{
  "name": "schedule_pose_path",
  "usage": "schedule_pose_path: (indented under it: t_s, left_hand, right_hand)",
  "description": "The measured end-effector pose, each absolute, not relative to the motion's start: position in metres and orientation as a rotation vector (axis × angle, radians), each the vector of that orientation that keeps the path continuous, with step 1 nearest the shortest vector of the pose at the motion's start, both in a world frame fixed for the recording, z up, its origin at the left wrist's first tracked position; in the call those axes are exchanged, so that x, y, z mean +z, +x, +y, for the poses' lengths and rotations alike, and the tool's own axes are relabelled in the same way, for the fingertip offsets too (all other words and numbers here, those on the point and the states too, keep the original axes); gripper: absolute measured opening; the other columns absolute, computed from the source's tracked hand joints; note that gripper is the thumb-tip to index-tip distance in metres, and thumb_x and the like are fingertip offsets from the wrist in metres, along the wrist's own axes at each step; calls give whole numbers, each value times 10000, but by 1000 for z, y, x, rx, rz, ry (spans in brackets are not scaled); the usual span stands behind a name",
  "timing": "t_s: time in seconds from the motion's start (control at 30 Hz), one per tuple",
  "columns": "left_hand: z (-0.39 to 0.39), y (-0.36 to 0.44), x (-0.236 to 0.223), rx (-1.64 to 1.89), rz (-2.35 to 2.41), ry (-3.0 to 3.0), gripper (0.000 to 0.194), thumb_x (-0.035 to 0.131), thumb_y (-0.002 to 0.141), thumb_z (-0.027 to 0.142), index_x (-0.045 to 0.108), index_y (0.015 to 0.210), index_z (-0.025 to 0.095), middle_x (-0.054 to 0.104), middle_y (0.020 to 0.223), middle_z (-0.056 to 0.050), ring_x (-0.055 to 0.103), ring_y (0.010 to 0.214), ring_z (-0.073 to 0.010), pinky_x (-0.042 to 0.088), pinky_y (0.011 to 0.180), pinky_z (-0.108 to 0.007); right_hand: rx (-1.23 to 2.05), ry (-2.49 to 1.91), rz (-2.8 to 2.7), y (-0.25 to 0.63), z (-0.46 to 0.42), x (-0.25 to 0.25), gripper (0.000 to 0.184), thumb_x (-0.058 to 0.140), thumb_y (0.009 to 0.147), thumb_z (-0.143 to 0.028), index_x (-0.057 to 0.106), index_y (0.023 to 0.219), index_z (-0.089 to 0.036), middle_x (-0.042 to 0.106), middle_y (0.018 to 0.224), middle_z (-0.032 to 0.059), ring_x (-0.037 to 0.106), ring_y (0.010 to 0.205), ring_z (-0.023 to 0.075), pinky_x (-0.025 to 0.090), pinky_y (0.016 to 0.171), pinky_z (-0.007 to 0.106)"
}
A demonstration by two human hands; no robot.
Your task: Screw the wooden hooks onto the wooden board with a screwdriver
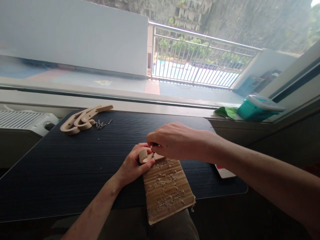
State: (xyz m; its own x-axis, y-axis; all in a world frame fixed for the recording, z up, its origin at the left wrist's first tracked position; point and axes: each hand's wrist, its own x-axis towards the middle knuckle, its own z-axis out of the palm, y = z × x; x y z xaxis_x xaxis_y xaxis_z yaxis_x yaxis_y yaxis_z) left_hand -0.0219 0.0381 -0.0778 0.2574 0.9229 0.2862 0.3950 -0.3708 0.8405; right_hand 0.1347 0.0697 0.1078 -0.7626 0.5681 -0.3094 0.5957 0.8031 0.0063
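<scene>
My left hand (135,163) is closed around the curled end of a pale wooden hook-shaped piece (143,156), pressing it onto the far end of a piece of cardboard (167,190). Above it, my right hand (172,140) grips what looks like a screwdriver (153,154). The short metal shaft points down at the wood, and most of the dark handle is hidden in my fingers. Whether a screw sits under the tip is too small to tell. Many small holes and torn bits mark the cardboard, which overhangs the table's near edge.
At the far left of the dark table (75,173) lie several similar curved wooden pieces (85,118) with loose screws (101,124) beside them. A red-and-white flat object (225,171) is partly under my right forearm. On the sill stand a teal box (257,108) and a green cloth (226,112).
</scene>
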Motion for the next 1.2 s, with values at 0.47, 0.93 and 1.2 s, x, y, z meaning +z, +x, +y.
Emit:
schedule_pose_path:
  t_s: [0.47,0.93,1.2]
  left_hand:
    - [39,-21,-79,1090,1199,1905,205,631,754,263,588,947,208,576,1121,-67,547,1073,-206,454,943,-341]
    - [38,-21,-75,1085,1246,1848,158,638,717,308,583,827,209,619,902,-36,590,908,-213,511,819,-344]
    - [39,-21,-78,1090,1191,1878,183,627,741,265,603,910,200,592,1088,-66,553,1045,-211,459,928,-359]
  right_hand:
    - [-10,1271,2672,131,75,83,385,370,938,-378,639,816,-130,680,701,125,649,710,219,358,539,268]
    - [-33,819,2866,130,69,79,80,502,839,-121,565,882,-141,629,648,41,591,592,151,288,496,251]
    - [-8,1264,2632,128,69,84,288,407,929,-323,599,882,-114,666,688,126,652,690,218,359,520,264]
